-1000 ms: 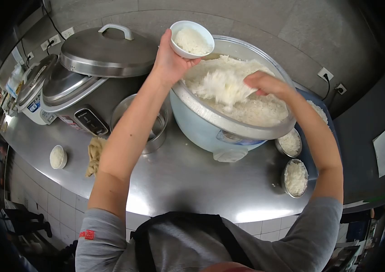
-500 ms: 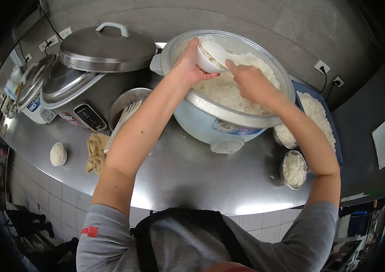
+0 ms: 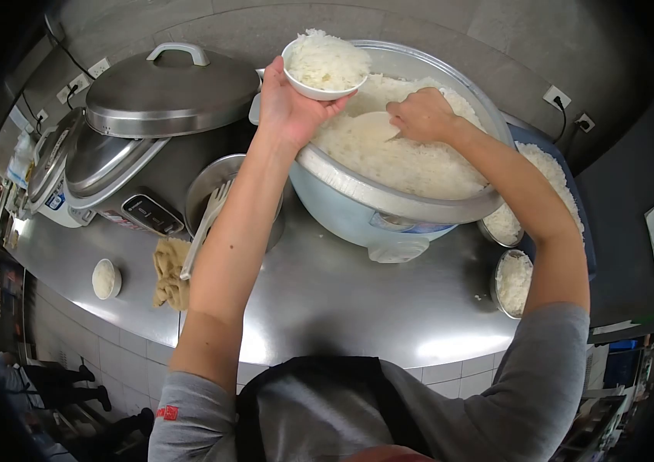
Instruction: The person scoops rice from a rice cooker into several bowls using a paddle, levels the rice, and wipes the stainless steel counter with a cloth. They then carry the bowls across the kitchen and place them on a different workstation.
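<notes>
My left hand grips a white bowl from below and the side, at the left rim of the big rice cooker. Cooked rice is heaped in the bowl above its edge. My right hand is closed on a white rice paddle, whose flat blade lies against the rice inside the cooker. The paddle's handle is mostly hidden by my fingers. More white rice fills much of the cooker.
Left stand a dark rice cooker with a steel lid resting on top, a steel pot with a pronged white utensil, a tan cloth and a small rice bowl. At right are a steel bowl of rice and a blue tray.
My left hand has raised the bowl slightly leftward, and rice now mounds above its rim. The paddle has moved from the bowl down to the rice in the cooker.
</notes>
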Action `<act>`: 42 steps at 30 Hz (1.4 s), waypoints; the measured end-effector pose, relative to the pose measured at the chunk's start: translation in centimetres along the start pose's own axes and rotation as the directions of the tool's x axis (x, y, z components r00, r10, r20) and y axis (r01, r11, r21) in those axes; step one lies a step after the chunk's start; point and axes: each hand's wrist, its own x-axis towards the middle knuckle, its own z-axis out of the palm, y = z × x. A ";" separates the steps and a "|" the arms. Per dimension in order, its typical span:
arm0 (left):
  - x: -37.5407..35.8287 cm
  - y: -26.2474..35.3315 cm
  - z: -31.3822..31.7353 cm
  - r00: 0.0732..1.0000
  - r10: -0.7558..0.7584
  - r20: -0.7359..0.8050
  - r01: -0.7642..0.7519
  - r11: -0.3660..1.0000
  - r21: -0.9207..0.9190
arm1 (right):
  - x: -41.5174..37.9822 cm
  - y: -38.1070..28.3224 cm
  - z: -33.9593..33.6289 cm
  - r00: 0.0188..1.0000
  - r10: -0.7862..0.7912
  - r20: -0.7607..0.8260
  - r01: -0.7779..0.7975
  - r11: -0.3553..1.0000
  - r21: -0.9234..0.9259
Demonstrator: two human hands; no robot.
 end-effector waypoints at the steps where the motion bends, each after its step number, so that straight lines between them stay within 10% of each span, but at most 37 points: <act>1: 0.0 0.0 -0.1 1.000 -0.017 0.027 0.017 1.000 -0.011 | 0.1 -0.1 0.0 1.000 -0.007 0.006 0.007 0.999 0.036; 15: 0.2 0.0 -0.4 0.998 -0.014 0.061 0.018 0.998 -0.065 | 0.1 -2.4 -1.3 0.971 -0.103 0.216 -0.013 0.879 0.477; 24: 0.8 0.6 -0.1 0.999 0.034 0.040 -0.035 0.999 0.035 | -0.8 1.0 0.0 0.922 -0.142 0.359 -0.273 0.420 0.865; 30: 1.1 1.4 1.2 0.997 0.007 -0.073 0.004 0.989 0.145 | -4.7 5.7 -5.5 0.917 0.223 0.332 -0.392 0.336 0.857; 33: 1.1 0.3 1.8 0.995 -0.058 -0.085 0.070 0.987 0.142 | -5.3 6.2 -6.0 0.946 0.311 0.091 -0.168 0.230 0.959; 37: 1.4 -2.0 2.8 0.983 -0.137 -0.124 0.144 0.988 0.050 | -5.6 3.3 -4.9 0.878 0.409 -0.247 -0.017 0.543 0.840; 42: 1.1 -3.6 4.4 0.955 -0.196 -0.220 0.211 0.976 0.047 | -6.8 -0.2 -2.8 0.835 0.108 -0.539 0.039 0.966 0.254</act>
